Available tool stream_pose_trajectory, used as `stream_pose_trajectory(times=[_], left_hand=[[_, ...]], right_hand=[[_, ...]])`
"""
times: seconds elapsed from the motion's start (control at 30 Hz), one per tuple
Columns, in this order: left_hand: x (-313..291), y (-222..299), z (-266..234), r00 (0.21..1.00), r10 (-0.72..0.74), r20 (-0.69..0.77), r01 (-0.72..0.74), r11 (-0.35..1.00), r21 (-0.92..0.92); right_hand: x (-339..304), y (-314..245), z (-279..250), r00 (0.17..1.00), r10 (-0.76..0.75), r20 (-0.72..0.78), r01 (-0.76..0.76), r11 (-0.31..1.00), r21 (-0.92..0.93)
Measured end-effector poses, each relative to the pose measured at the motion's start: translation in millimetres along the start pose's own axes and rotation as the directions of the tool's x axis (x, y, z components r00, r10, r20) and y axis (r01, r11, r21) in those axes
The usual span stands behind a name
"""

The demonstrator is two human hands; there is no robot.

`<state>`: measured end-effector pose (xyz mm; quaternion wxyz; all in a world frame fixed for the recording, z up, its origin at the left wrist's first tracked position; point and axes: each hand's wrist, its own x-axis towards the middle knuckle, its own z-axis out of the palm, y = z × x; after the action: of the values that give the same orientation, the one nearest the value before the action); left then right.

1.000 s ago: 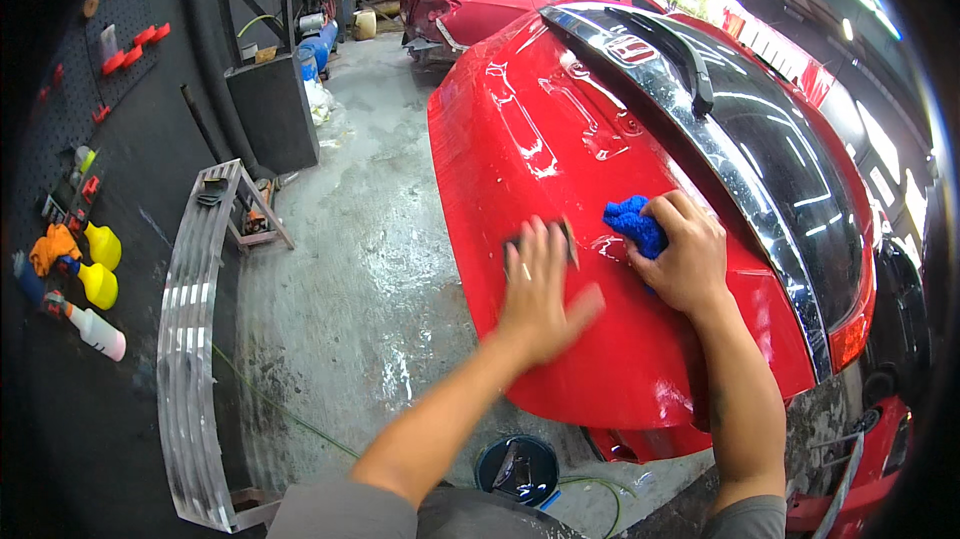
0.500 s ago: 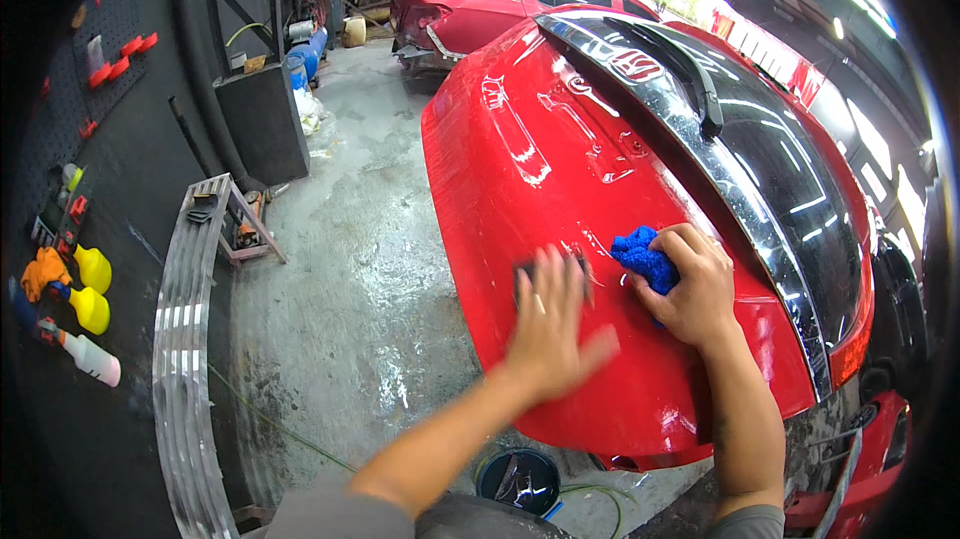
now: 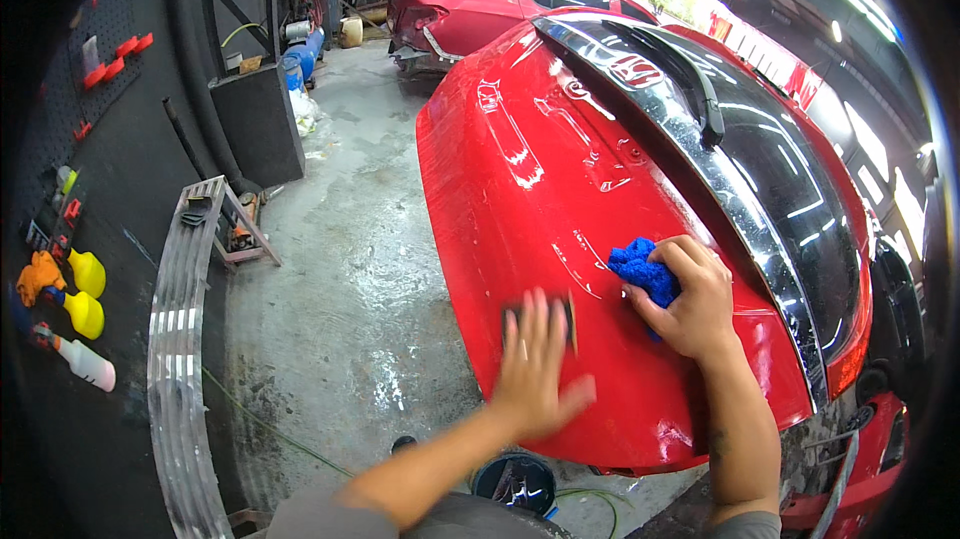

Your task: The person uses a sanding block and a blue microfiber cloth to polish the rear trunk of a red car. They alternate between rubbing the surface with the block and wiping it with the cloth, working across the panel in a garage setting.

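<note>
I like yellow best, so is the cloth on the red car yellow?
No, the cloth under the right hand on the red car is blue.

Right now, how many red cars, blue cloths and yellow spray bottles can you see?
Red cars: 2, the near one under both hands and another behind it.
Blue cloths: 1, under the right hand.
Yellow spray bottles: 2.
Total: 5

Yellow bottles (image 3: pixel 84 291) and a white bottle (image 3: pixel 88 363) hang low on the black wall's (image 3: pixel 140 169) left edge.
</note>
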<state>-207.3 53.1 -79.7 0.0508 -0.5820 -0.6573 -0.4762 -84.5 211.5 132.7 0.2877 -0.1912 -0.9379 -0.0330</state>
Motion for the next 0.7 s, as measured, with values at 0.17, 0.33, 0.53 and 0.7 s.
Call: stream_pose_trajectory(times=[0.17,0.33,0.53,0.7], left_hand=[[-20,-37,-8,0.995,0.038,0.088,-0.035,0.999,-0.033],[108,-152,-36,0.932,-0.359,0.053,0.362,0.928,-0.090],[-31,0,6,0.984,-0.175,0.028,0.174,0.984,0.049],[-136,80,11,0.979,-0.060,0.194,0.077,0.994,-0.081]], right_hand=[[2,-4,-1,1.000,-0.029,0.000,0.029,1.000,0.001],[3,-4,0,0.970,-0.241,-0.005,0.241,0.967,0.078],[-8,-16,4,0.917,-0.343,0.206,0.372,0.920,-0.125],[-11,-20,14,0.895,-0.342,0.286,0.401,0.898,-0.181]])
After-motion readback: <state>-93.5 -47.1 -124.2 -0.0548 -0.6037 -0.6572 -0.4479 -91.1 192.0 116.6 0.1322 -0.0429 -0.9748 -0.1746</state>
